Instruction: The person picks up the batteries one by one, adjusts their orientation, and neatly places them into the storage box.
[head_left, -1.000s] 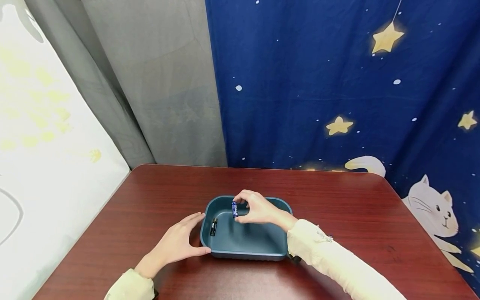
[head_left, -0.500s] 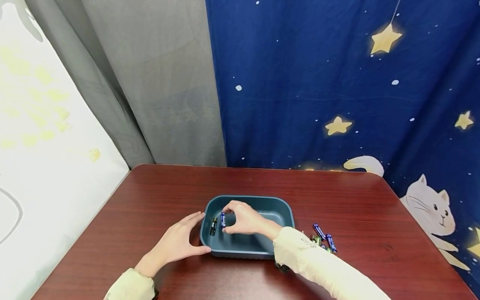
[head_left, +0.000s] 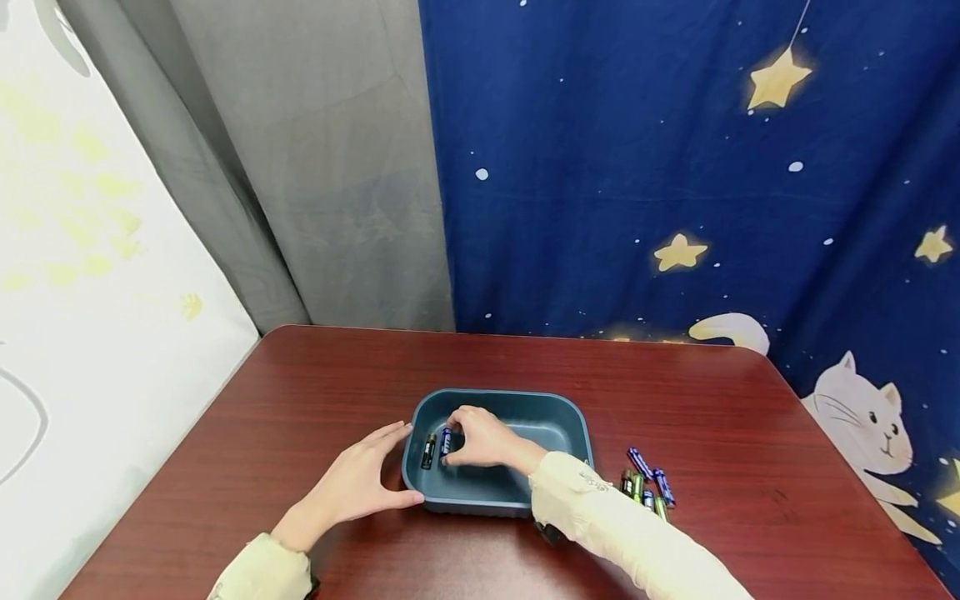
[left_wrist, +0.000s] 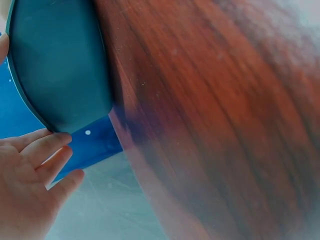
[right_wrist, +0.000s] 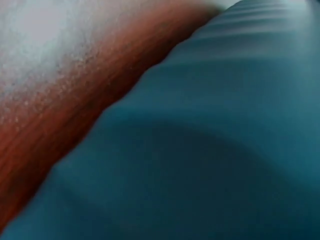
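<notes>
A teal rectangular tub (head_left: 517,506) sits on the table in the head view. Inside its left end a black battery (head_left: 428,451) lies lengthwise away from me. Just right of it, my right hand (head_left: 483,439) pinches a blue battery (head_left: 446,442) between thumb and fingers, low in the tub and roughly parallel to the black one. My left hand (head_left: 356,483) spans the tub's left end, thumb and fingertips touching its rim, fingers fairly straight. The left wrist view shows those fingers (left_wrist: 44,148) against the tub wall (left_wrist: 60,65). Only the tub's ribbed side (right_wrist: 235,90) fills the right wrist view, without the hand.
Right of the tub lies a loose group of several batteries, among them blue ones (head_left: 663,487) and green ones (head_left: 637,487). The dark red wooden table (head_left: 337,375) ends at a grey curtain (head_left: 360,208) and a blue star-patterned curtain (head_left: 562,208).
My right hand has moved left and down into the tub with the blue battery, beside the black one. Its sleeve has uncovered the batteries on the right. My left hand stays in place.
</notes>
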